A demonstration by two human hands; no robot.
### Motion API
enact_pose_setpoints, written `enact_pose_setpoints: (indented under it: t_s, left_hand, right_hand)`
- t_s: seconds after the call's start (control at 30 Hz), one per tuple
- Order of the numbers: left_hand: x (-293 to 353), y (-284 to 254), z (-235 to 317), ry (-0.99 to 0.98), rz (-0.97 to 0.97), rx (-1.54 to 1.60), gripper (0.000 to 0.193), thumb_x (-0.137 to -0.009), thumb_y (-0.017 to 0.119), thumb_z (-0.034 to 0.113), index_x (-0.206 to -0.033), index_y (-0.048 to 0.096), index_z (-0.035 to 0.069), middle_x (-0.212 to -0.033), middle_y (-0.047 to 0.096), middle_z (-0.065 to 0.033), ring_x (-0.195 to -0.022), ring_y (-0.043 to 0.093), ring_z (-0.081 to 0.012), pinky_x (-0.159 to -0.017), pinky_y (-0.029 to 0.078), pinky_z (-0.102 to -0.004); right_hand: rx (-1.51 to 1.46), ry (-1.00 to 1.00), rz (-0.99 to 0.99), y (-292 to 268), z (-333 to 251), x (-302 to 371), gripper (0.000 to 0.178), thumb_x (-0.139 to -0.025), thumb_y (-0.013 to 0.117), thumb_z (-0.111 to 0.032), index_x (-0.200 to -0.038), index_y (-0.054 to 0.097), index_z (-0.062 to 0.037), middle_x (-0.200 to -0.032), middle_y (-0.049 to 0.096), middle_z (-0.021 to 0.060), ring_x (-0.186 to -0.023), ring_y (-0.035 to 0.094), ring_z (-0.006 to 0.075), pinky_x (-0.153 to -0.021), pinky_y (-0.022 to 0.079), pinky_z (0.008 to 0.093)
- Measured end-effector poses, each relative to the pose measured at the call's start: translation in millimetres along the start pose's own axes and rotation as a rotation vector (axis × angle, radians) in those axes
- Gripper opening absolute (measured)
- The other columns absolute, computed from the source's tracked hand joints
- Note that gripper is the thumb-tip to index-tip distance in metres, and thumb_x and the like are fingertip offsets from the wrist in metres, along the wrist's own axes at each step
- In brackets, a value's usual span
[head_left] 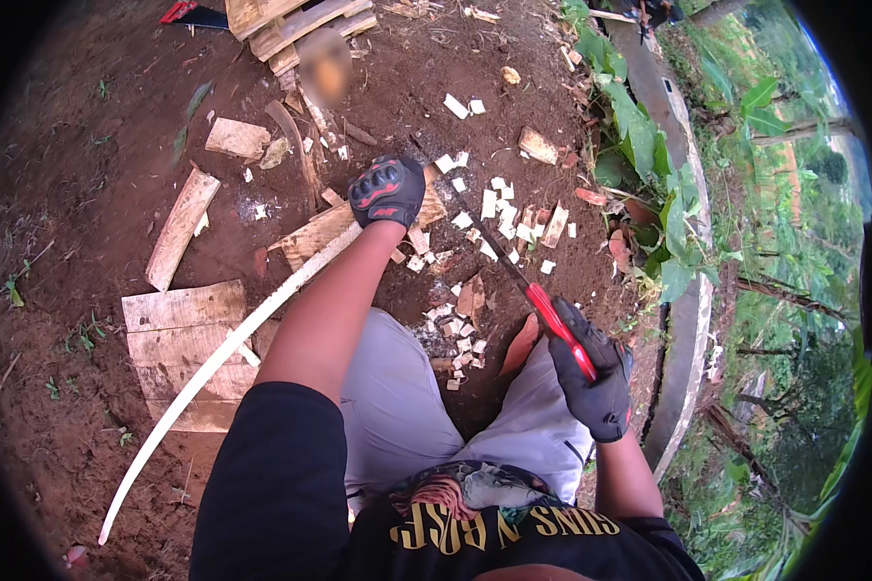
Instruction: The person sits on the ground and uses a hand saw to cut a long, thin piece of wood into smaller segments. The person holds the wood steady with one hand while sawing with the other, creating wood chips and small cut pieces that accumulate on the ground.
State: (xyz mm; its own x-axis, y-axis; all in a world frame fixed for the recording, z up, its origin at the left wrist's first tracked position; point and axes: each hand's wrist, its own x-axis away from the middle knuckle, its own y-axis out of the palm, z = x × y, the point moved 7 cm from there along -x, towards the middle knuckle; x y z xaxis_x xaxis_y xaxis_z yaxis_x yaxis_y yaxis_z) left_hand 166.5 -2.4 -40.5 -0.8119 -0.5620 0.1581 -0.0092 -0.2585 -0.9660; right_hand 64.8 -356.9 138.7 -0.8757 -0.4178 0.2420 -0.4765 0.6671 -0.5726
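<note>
crouching over bare soil, the person's left hand [387, 190] in a black glove presses a long pale wood strip [225, 360] onto a plank [322, 232], grip closed over it. the right hand [599, 373] has its grip wrapped tight on the red handle of a saw [513, 273]. judging from this, the blade could skip toward the left fingers, since the bowed strip may spring on loose offcuts [460, 339]

Bare reddish-brown earth [87, 145] (daylit, outdoors), a curved concrete curb [693, 310], leafy green plants [649, 145] beyond.
</note>
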Motion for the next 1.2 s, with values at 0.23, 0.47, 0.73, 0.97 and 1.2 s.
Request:
enact_pose_setpoints:
  t_s: [0.23,0.47,0.73,0.97,1.2]
  left_hand:
    - [6.5,-5.0,10.5,0.070,-0.013,-0.052,0.043,-0.099,0.054,0.038,-0.093,0.085,0.009,-0.099,0.081,-0.0183,-0.090,0.079,-0.0378,-0.080,0.061,-0.0499]
    - [7.9,-9.7,20.7,0.024,0.008,-0.083,0.040,-0.099,0.054,0.037,-0.092,0.086,0.014,-0.097,0.081,-0.0156,-0.086,0.079,-0.0359,-0.076,0.060,-0.0501]
    - [39.6,-34.0,14.7,0.277,0.025,-0.053,0.050,-0.107,0.052,0.048,-0.121,0.078,0.008,-0.128,0.073,-0.0186,-0.117,0.070,-0.0368,-0.104,0.049,-0.0544]
    - [133.7,-99.6,-95.7,0.476,0.102,-0.271,0.054,-0.096,0.068,0.039,-0.143,0.067,0.014,-0.143,0.065,-0.0170,-0.132,0.063,-0.0328,-0.121,0.039,-0.0549]
    - [218.4,-181.2,-130.7,0.418,0.018,-0.222,0.042,-0.102,0.065,0.036,-0.141,0.070,0.021,-0.118,0.074,-0.0120,-0.098,0.077,-0.0337,-0.094,0.059,-0.0527]
  right_hand:
    - [-0.210,-0.051,0.181,86.8,12.0,-135.2,0.045,-0.105,0.069,-0.029,-0.147,0.067,-0.0133,-0.128,0.077,0.0181,-0.112,0.077,0.0362,-0.095,0.060,0.0431]
    - [-0.353,-0.004,0.193,96.2,54.7,-123.1,0.046,-0.106,0.069,-0.029,-0.148,0.067,-0.0109,-0.138,0.075,0.0163,-0.127,0.072,0.0277,-0.108,0.054,0.0390]
    - [-0.290,-0.031,0.207,101.5,38.9,-113.3,0.049,-0.102,0.074,-0.033,-0.148,0.068,-0.0156,-0.129,0.078,0.0165,-0.112,0.076,0.0229,-0.097,0.057,0.0370]
    - [-0.322,0.031,0.187,77.8,30.3,-128.3,0.047,-0.101,0.075,-0.034,-0.144,0.072,-0.0144,-0.127,0.079,0.0179,-0.114,0.077,0.0269,-0.100,0.057,0.0388]
    - [-0.247,-0.032,0.323,18.4,-8.6,-86.6,0.046,-0.098,0.077,-0.032,-0.139,0.075,-0.0112,-0.104,0.081,0.0095,-0.088,0.074,0.0173,-0.082,0.058,0.0349]
